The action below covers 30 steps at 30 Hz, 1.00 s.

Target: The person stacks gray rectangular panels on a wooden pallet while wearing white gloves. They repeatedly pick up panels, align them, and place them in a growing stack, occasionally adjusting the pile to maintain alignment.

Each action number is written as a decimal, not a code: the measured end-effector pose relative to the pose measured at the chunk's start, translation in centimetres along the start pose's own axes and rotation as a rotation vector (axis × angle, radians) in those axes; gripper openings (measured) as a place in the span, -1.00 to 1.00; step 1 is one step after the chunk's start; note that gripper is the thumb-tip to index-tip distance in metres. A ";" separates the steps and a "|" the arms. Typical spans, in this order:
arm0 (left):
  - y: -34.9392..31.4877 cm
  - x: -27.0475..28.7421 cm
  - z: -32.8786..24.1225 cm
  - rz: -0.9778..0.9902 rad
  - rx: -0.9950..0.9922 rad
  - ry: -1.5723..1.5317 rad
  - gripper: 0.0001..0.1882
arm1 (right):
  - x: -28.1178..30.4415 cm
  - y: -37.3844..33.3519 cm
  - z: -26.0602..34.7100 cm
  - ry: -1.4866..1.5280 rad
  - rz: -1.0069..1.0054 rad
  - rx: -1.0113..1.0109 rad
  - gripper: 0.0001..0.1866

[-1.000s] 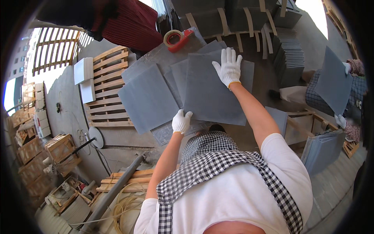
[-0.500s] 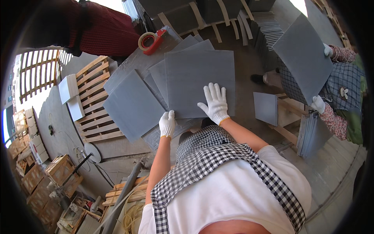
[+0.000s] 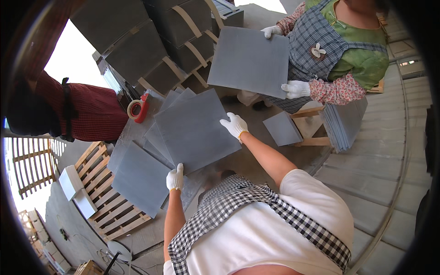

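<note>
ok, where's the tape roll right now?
Head view, upper left: the tape roll sits on the bench beside the fanned grey tiles, next to the red-sleeved person.

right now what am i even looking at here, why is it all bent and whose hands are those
This is one picture from a wide fisheye camera worn on a person's head, looking down, which is why straight edges bend near the rim. The two white-gloved hands coming up from the bottom belong to that person, who wears a checked apron. Their left hand and right hand each rest on an edge of a large grey square tile, which lies on top of other fanned-out grey tiles. Whether either grip is closed around the edge is hard to tell. A red tape dispenser sits just beyond the tiles, and a wooden pallet lies to the left. Across from them, another person holds up a similar tile.
</note>
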<state>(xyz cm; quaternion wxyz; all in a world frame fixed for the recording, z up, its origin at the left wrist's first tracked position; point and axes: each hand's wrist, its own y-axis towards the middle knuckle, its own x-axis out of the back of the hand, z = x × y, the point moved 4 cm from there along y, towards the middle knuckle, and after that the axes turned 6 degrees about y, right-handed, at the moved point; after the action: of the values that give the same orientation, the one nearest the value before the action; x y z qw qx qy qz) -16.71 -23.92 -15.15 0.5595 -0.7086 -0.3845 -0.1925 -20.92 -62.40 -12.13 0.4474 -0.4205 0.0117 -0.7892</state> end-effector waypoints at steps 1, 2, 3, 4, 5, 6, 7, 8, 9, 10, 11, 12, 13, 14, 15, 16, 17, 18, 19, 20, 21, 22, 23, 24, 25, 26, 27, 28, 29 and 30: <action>-0.2 0.0 -0.7 -0.020 -0.022 0.029 -0.23 | -0.5 0.5 -2.9 0.213 -0.063 -0.009 -0.30; -0.5 0.1 -1.1 -0.043 -0.032 0.054 -0.25 | -1.0 0.5 -4.6 0.424 -0.114 -0.012 -0.31; -1.1 0.9 -0.9 -0.103 -0.051 0.147 -0.31 | 0.2 -1.1 -1.8 0.500 -0.172 0.007 -0.36; -1.6 1.6 -1.7 -0.134 -0.058 0.183 -0.32 | 0.3 -1.3 -2.4 0.822 -0.170 0.055 -0.36; -2.7 2.3 -2.2 -0.172 -0.045 0.215 -0.33 | 1.4 -3.0 -0.6 0.970 -0.127 -0.021 -0.34; -3.4 3.1 -2.9 -0.205 -0.036 0.250 -0.34 | 2.7 -4.6 1.5 1.115 -0.086 -0.106 -0.32; -3.7 3.8 -4.3 -0.234 -0.057 0.229 -0.35 | 3.3 -4.7 1.3 1.215 -0.032 -0.036 -0.26; -3.8 4.3 -5.3 -0.252 -0.089 0.197 -0.37 | 3.4 -4.8 1.2 1.323 -0.015 -0.050 -0.21; -3.8 4.7 -6.2 -0.276 -0.118 0.159 -0.38 | 3.7 -4.6 1.5 1.427 0.010 -0.059 -0.16; -3.9 5.0 -7.3 -0.297 -0.146 0.122 -0.39 | 4.0 -4.4 1.7 1.530 0.036 -0.071 -0.11; -4.0 5.4 -8.5 -0.324 -0.170 0.076 -0.40 | 3.7 -3.4 1.2 1.638 0.133 -0.019 -0.15; -3.8 5.9 -9.4 -0.351 -0.189 0.034 -0.41 | 3.1 -2.4 1.0 1.686 0.141 -0.066 -0.19; -4.0 6.4 -10.1 -0.377 -0.207 -0.004 -0.41 | 2.7 -2.0 1.0 1.735 0.146 -0.117 -0.22; -4.0 6.7 -10.7 -0.352 -0.217 -0.057 -0.42 | 2.4 -1.6 0.9 1.782 0.149 -0.170 -0.25; -3.9 7.0 -11.3 -0.330 -0.225 -0.110 -0.42 | 2.4 -1.5 1.6 1.831 0.132 -0.202 -0.34; -3.8 7.3 -11.7 -0.307 -0.235 -0.163 -0.42 | 2.5 -1.6 2.3 1.862 0.170 -0.171 -0.35; -3.2 7.2 -11.7 -0.290 -0.250 -0.221 -0.42 | 2.7 -1.8 3.0 1.894 0.204 -0.139 -0.36; -3.0 7.4 -11.9 -0.288 -0.259 -0.282 -0.43 | 2.7 -2.2 3.9 1.925 0.244 -0.112 -0.37; -2.8 7.6 -11.8 -0.285 -0.260 -0.341 -0.44 | 2.8 -3.0 4.6 1.927 0.261 -0.091 -0.39; -2.4 8.0 -11.8 -0.283 -0.263 -0.400 -0.45 | 3.3 -3.8 5.2 1.929 0.276 -0.070 -0.40; -1.5 8.1 -11.6 -0.196 -0.224 -0.527 -0.46 | 3.6 -4.8 5.6 1.931 0.292 -0.052 -0.42; -0.6 8.4 -11.5 -0.174 -0.219 -0.607 -0.47 | 3.7 -5.5 5.6 1.870 0.273 -0.057 -0.46; 0.3 8.7 -11.5 -0.153 -0.215 -0.688 -0.47 | 3.9 -6.2 5.6 1.809 0.255 -0.060 -0.50; 1.2 9.1 -11.7 -0.128 -0.214 -0.773 -0.48 | 4.1 -6.5 5.3 1.743 0.232 -0.059 -0.54; 1.7 9.4 -12.6 0.013 -0.184 -0.852 -0.46 | 4.2 -6.7 4.7 1.740 0.262 -0.104 -0.68; 2.2 9.8 -13.5 0.154 -0.154 -0.929 -0.43 | 4.2 -7.0 4.0 1.705 0.238 -0.127 -0.71; 2.7 10.2 -14.0 0.289 -0.118 -1.007 -0.39 | 4.3 -7.9 4.0 1.670 0.222 -0.151 -0.73; 3.7 10.3 -14.5 0.418 -0.271 -1.048 -0.37 | 4.5 -8.9 4.3 1.633 0.211 -0.172 -0.76; 4.7 10.2 -14.1 0.491 -0.254 -1.093 -0.36 | 4.9 -10.1 5.0 1.650 0.249 -0.140 -0.79; 4.3 10.6 -15.3 0.565 -0.230 -1.128 -0.35 | 5.6 -10.9 5.1 1.624 0.243 -0.158 -0.79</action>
<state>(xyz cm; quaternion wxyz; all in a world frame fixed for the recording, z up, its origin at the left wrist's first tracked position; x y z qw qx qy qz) -4.36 -35.13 -5.90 0.2207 -0.8306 -0.3952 0.3244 -26.47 -58.04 -0.81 0.3509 0.2551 0.4324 -0.7904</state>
